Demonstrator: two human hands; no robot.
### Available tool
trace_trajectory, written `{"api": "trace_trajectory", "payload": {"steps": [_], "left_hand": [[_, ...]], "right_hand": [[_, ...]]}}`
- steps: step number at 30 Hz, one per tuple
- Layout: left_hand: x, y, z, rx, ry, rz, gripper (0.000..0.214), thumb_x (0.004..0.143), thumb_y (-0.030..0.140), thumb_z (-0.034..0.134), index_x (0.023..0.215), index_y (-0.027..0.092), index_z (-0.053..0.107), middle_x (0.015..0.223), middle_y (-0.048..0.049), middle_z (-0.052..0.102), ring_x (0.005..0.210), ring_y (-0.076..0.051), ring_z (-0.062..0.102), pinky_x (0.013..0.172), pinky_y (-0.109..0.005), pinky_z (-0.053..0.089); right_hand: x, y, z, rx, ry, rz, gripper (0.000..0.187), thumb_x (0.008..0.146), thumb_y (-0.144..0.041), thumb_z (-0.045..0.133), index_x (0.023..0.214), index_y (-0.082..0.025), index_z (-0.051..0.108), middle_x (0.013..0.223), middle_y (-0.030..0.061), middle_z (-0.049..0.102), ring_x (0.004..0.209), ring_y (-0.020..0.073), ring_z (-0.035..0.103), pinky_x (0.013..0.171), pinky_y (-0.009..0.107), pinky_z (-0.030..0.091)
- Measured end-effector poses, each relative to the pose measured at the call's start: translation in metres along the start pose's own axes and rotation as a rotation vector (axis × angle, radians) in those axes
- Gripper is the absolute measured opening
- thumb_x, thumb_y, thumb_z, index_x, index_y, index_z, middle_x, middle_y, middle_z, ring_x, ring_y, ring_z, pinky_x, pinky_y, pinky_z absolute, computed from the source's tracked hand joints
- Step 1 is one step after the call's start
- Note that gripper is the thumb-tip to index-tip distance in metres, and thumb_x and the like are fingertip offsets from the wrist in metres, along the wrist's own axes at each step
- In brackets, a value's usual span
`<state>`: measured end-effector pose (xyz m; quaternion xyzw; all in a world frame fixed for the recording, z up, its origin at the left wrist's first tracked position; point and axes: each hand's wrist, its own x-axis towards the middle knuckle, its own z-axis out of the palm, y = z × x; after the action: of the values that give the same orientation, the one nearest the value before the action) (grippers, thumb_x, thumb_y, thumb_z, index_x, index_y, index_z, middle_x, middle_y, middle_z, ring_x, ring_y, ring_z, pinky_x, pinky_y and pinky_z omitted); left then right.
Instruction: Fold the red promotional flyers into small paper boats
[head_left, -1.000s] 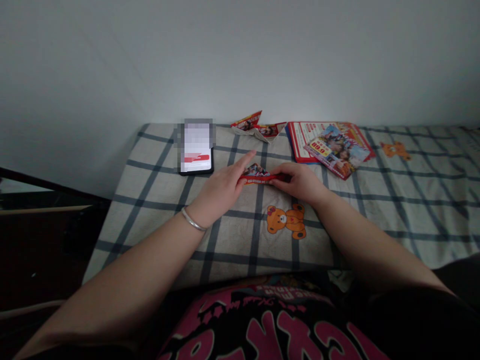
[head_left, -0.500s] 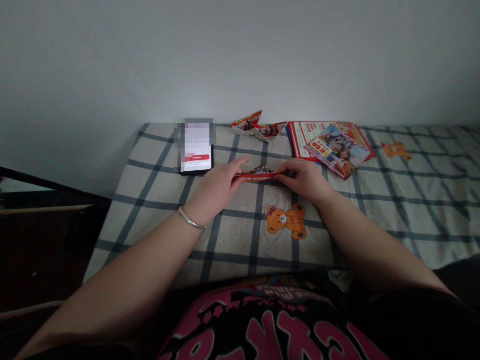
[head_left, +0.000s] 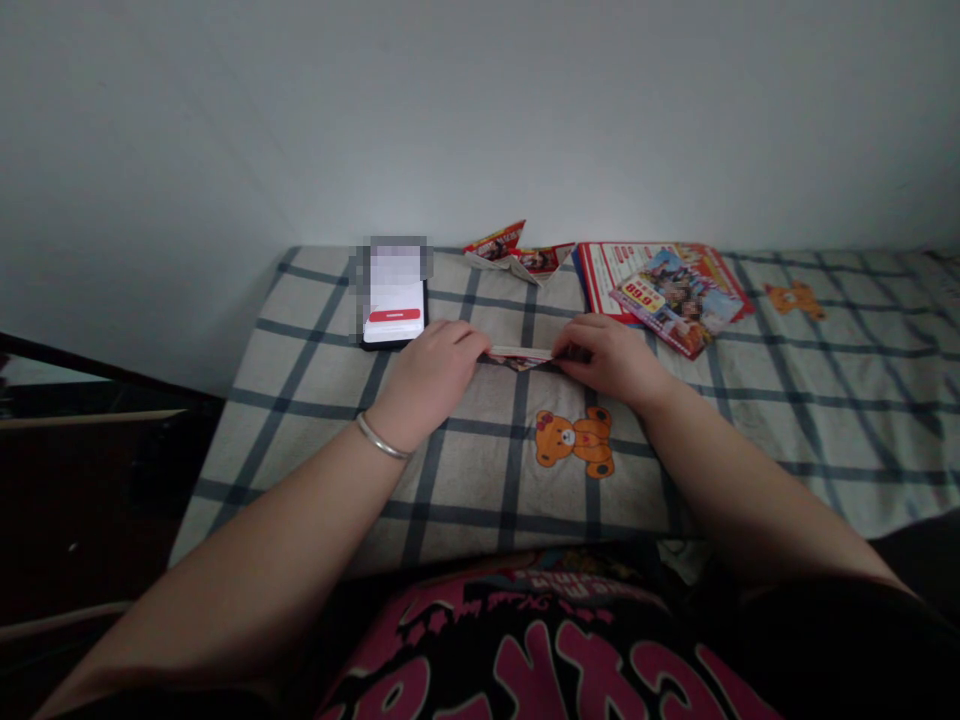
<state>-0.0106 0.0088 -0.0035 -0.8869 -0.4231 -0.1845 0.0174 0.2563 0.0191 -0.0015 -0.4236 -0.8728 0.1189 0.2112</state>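
Observation:
Between my hands is a narrow folded paper point(head_left: 522, 355), printed in colour with a pale edge showing along its top. My left hand point(head_left: 442, 365), with a silver bangle on the wrist, is closed on the paper's left end. At the right end, the bent fingers and thumb of my right hand point(head_left: 604, 358) pinch it. Both ends of the paper are hidden by my fingers. Just beyond it, a folded red paper shape point(head_left: 536, 262) with raised points stands on the checked cloth point(head_left: 480, 480).
A phone point(head_left: 394, 300) with a lit screen lies beyond my left hand. A stack of red and white flyers point(head_left: 600, 270) is at the back right, with a colourful flyer point(head_left: 679, 300) askew on top. A pale wall point(head_left: 480, 120) rises behind the table.
The folded paper has turned over: its red printed strip faced me before, and now a pale edge shows on top. My left fingers have curled down over its end.

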Motion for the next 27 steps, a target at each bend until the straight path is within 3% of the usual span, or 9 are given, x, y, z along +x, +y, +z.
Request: {"api": "trace_trajectory", "payload": {"steps": [11, 19, 27], "left_hand": [[-0.002, 0.004, -0.004, 0.028, -0.077, 0.043, 0.024, 0.092, 0.01, 0.05, 0.106, 0.011, 0.07, 0.107, -0.0125, 0.069, 0.101, -0.026, 0.061, 0.091, -0.042, 0.053], [-0.002, 0.011, -0.002, 0.031, -0.086, 0.126, 0.027, 0.098, 0.025, 0.052, 0.118, 0.019, 0.07, 0.116, -0.0089, 0.067, 0.107, -0.026, 0.058, 0.094, -0.043, 0.05], [-0.002, 0.014, 0.001, -0.067, -0.111, 0.209, 0.028, 0.098, 0.03, 0.056, 0.122, 0.023, 0.068, 0.123, -0.007, 0.066, 0.114, -0.025, 0.055, 0.099, -0.043, 0.048]], "right_hand": [[-0.001, 0.004, -0.004, -0.053, -0.064, -0.099, 0.015, 0.092, -0.026, 0.06, 0.089, -0.021, 0.074, 0.093, 0.0082, 0.068, 0.087, 0.0211, 0.062, 0.073, 0.032, 0.046], [-0.002, 0.007, -0.003, -0.088, -0.053, -0.143, 0.018, 0.093, -0.028, 0.059, 0.09, -0.022, 0.076, 0.093, 0.0078, 0.068, 0.087, 0.0204, 0.061, 0.073, 0.031, 0.046], [0.0, -0.002, -0.005, -0.031, -0.105, -0.164, 0.018, 0.093, -0.031, 0.061, 0.086, -0.023, 0.075, 0.087, 0.0068, 0.069, 0.085, 0.0213, 0.061, 0.075, 0.034, 0.045]]}}
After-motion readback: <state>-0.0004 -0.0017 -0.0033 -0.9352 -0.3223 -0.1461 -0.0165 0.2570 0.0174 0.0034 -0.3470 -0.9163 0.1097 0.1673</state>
